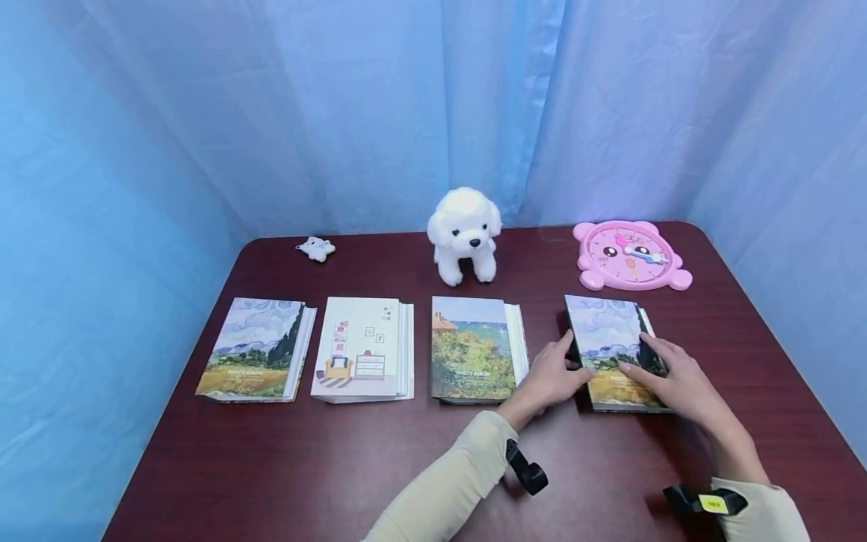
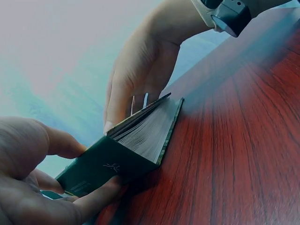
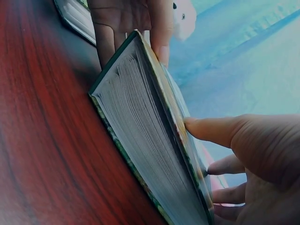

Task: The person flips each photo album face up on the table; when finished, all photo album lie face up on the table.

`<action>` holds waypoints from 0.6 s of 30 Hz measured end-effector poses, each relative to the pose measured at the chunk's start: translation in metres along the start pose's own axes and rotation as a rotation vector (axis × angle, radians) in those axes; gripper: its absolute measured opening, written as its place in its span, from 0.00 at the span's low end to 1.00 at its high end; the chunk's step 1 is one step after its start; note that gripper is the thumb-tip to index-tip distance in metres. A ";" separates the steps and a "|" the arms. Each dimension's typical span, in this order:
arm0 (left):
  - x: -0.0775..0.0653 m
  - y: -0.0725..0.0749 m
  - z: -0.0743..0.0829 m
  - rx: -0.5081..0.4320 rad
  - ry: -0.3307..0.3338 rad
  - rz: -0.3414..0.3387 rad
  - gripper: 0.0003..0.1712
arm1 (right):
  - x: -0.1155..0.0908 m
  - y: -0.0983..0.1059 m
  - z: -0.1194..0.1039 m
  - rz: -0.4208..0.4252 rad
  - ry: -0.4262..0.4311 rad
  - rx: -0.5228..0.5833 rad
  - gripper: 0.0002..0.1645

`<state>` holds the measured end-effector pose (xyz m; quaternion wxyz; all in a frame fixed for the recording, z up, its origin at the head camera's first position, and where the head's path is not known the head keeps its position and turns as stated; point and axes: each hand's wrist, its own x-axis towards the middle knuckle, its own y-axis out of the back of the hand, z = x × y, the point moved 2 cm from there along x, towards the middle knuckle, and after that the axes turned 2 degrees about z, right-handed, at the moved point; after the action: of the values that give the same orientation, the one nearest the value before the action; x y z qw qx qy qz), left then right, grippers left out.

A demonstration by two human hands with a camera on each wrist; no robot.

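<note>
A closed photo album [image 1: 599, 331] with a painted landscape cover lies at the right of the row. My left hand [image 1: 552, 376] holds it at its dark green spine [image 2: 105, 166], thumb on the cover edge and other fingers against the spine. My right hand [image 1: 687, 380] rests on the cover's right part, its thumb [image 3: 206, 129] and fingertips touching the cover. The album's white page edges [image 3: 136, 103] show between the covers. Left of my left hand lies another photo album [image 1: 470, 346] with a seaside garden cover.
Further left on the brown table [image 1: 271, 467] lie a white album [image 1: 359, 339] and another landscape album [image 1: 254, 346]. Behind the row are a small white star-shaped plush [image 1: 316, 248], a white plush dog [image 1: 465, 233] and a pink toy clock [image 1: 630, 256]. Blue curtains [image 1: 339, 113] surround the table.
</note>
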<state>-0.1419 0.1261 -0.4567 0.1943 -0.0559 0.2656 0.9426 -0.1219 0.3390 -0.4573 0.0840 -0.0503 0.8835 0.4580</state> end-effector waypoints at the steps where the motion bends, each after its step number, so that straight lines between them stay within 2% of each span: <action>1: 0.000 0.000 -0.001 -0.001 0.005 -0.001 0.43 | 0.000 0.000 0.000 0.003 0.004 -0.009 0.55; 6: -0.001 0.001 -0.004 -0.003 0.014 0.004 0.42 | 0.000 -0.003 -0.003 0.011 0.005 -0.042 0.55; 18: -0.003 0.006 -0.004 0.092 0.037 0.016 0.41 | -0.001 -0.009 -0.006 0.009 0.007 -0.071 0.54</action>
<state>-0.1418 0.1181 -0.4570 0.1841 -0.0622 0.3128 0.9297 -0.1199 0.3288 -0.4605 0.0771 -0.0507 0.8673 0.4892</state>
